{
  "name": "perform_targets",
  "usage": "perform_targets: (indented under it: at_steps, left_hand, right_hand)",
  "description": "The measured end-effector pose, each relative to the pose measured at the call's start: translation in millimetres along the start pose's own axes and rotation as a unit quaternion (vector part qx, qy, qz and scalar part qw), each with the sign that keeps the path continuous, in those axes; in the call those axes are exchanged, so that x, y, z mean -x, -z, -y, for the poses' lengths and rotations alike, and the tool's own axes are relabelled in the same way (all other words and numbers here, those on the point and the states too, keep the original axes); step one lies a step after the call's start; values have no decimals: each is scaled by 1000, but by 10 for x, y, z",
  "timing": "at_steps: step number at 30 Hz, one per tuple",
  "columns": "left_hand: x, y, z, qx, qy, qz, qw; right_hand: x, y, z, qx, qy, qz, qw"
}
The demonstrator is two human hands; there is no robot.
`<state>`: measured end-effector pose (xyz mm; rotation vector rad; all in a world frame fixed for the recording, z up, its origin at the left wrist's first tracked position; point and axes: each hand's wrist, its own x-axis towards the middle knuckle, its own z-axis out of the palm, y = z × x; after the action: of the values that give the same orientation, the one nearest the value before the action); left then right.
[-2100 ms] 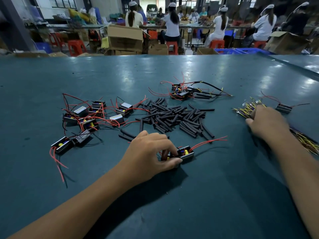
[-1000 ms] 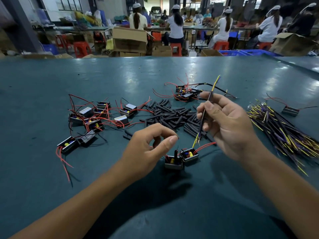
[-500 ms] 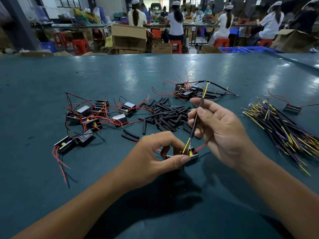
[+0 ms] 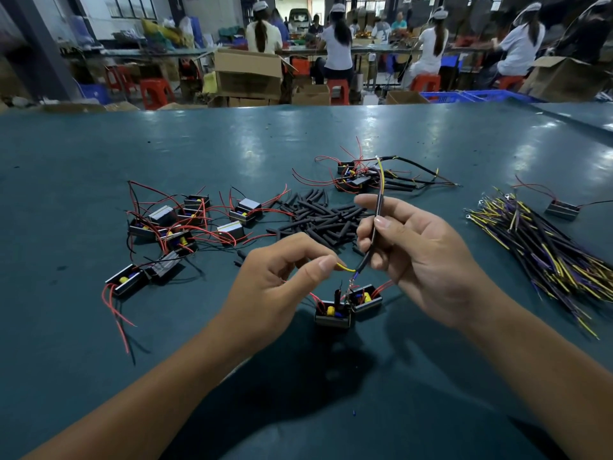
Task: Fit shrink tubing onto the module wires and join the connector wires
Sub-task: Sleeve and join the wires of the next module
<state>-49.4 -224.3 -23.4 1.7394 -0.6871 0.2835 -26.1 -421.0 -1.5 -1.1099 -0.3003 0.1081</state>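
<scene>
1. Right hand: thumb and fingers closed on a black-sleeved connector wire, held near upright above the table.
2. Left hand: thumb and forefinger pinch the yellow lead that comes out of the sleeve's lower end; the other fingers are curled.
3. Directly below the hands, two open black modules sit touching on the table, red wires trailing from them.
4. Behind the hands: a loose pile of black shrink tubing pieces.
5. Left of the pile: a cluster of modules with red wires.
6. Far side: a small group of wired modules.
7. Right: a bundle of connector wires, with one separate module just beyond it.
</scene>
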Motion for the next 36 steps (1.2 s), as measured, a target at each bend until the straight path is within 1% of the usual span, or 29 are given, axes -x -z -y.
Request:
perform_targets:
  at_steps: [2, 4, 5, 6, 7, 8, 9, 10, 11, 12, 13, 14, 15, 16, 17, 19, 20, 21, 22, 23, 25, 27, 29, 31, 34, 36]
  left_hand:
    - [-9, 4, -15, 44, 14, -13, 999]
    - [-30, 25, -11, 52, 13, -30, 998]
    - [-42, 39, -5, 51, 13, -40, 998]
    - [-51, 59, -2, 50, 12, -47, 998]
    - [-59, 79, -4, 47, 9, -52, 997]
    - [-63, 98, -15, 46, 6, -53, 997]
    - [-65, 114, -26, 47, 3, -51, 998]
    - [-63, 126, -38, 51, 2, -47, 998]
    - [-60, 134, -45, 58, 6, -44, 997]
    - [-62, 134, -47, 70, 18, -42, 997]
    - [-62, 132, -44, 88, 32, -37, 995]
    - [-61, 124, -37, 110, 42, -30, 993]
    - [-58, 109, -26, 133, 47, -21, 990]
    - [-54, 95, -21, 154, 50, -13, 987]
    - [-48, 87, -22, 169, 50, -7, 984]
    - [-38, 82, -42, 186, 45, 6, 981]
    - [-34, 80, -49, 192, 43, 12, 980]
    - [-32, 80, -52, 198, 44, 16, 979]
    - [-30, 81, -50, 202, 48, 20, 978]
    - [-27, 81, -48, 207, 53, 24, 977]
    - [-15, 80, -46, 219, 62, 38, 973]
    - [-4, 74, -52, 226, 71, 54, 970]
    - [-4, 63, -64, 224, 89, 58, 969]
    - [-10, 53, -66, 225, 117, 44, 966]
    - [-20, 50, -70, 255, 162, 41, 952]
    - [-23, 48, -73, 279, 189, 42, 940]
  right_hand:
    - [10, 8, 30, 8, -4, -10, 1000]
    - [19, 13, 78, 51, -18, -45, 998]
    - [25, 19, 107, 102, -23, -69, 992]
    - [39, 44, 138, 186, -10, -99, 977]
    - [62, 85, 178, 301, 26, -132, 944]
    - [97, 130, 230, 421, 87, -166, 887]
    - [141, 164, 290, 509, 160, -197, 823]
    - [190, 180, 351, 549, 232, -215, 774]
    - [237, 161, 404, 554, 293, -213, 750]
    - [272, 121, 437, 550, 336, -186, 741]
    - [291, 64, 441, 557, 358, -134, 738]
    - [296, 13, 413, 572, 355, -69, 736]
    - [292, -21, 368, 580, 326, -4, 746]
    - [286, -51, 318, 572, 270, 47, 773]
    - [279, -80, 273, 545, 203, 85, 809]
    - [287, -117, 222, 446, 88, 130, 881]
    - [292, -133, 220, 388, 46, 139, 910]
    - [300, -148, 228, 341, 10, 144, 929]
    - [305, -159, 237, 309, -22, 150, 939]
    - [311, -165, 243, 288, -53, 159, 943]
    - [318, -166, 249, 271, -101, 190, 938]
    - [323, -168, 252, 278, -123, 215, 928]
    - [327, -174, 262, 282, -123, 223, 925]
    - [326, -182, 263, 280, -105, 225, 927]
    - [318, -181, 246, 282, -71, 211, 933]
    - [319, -178, 232, 283, -66, 204, 935]
